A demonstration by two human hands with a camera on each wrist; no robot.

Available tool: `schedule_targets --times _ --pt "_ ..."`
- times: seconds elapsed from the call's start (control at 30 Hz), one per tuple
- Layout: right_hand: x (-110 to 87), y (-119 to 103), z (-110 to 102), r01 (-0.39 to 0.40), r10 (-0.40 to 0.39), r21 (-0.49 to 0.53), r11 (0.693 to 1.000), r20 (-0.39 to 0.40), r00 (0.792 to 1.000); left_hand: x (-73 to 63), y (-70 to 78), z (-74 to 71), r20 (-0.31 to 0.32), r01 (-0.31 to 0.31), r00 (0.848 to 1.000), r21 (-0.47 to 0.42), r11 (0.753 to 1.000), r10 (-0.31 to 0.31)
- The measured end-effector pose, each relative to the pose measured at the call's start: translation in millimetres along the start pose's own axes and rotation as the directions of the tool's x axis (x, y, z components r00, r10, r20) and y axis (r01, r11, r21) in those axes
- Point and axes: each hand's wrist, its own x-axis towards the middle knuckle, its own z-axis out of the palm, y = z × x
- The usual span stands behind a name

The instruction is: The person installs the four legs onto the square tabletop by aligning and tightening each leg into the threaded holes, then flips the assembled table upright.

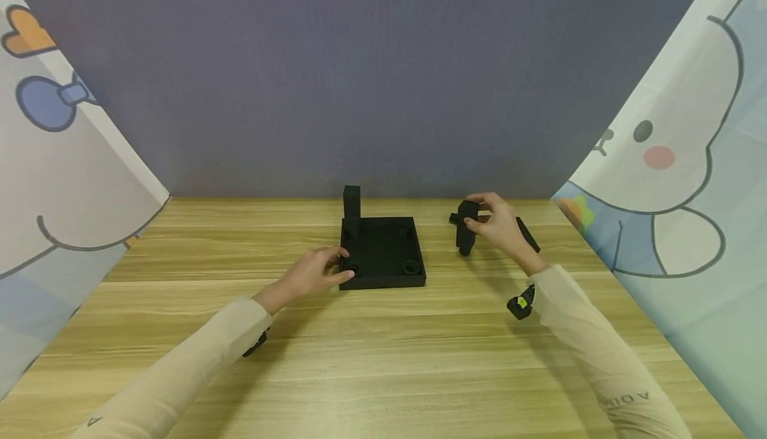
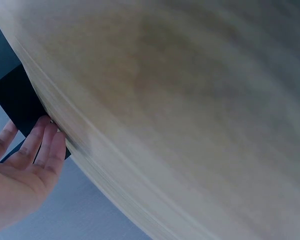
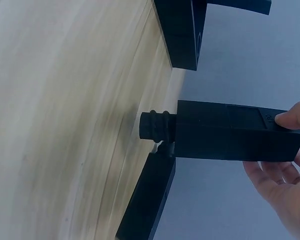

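Note:
A shallow black square panel [image 1: 383, 249] lies on the table, raised-rimmed, with round sockets in its corners. One black square-sided leg [image 1: 352, 207] stands upright at its far left corner. My left hand [image 1: 314, 271] grips the panel's left edge near the front corner, thumb and a finger over the rim. Over to the right, my right hand [image 1: 494, 226] pinches another black leg [image 3: 235, 131] near its top end. That leg is upright, its threaded tip pointing down at the table. In the right wrist view a further leg [image 3: 147, 197] lies on the table beyond it.
Another dark bar [image 1: 527, 234] lies right of my right hand. A grey partition [image 1: 371, 79] rises behind the table, and printed cloth panels [image 1: 677, 152] flank both sides. A black device with a yellow-green mark [image 1: 520, 303] shows at the right sleeve.

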Motion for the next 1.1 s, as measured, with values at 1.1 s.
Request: schedule_targets --times 1.1 --pt "40.3 -25.3 20.6 -0.041 0.043 0.139 0.989 -0.007 0.999 0.5 -0.7 1.0 -0.007 0.001 1.0 0.03 1.0 -0.001"
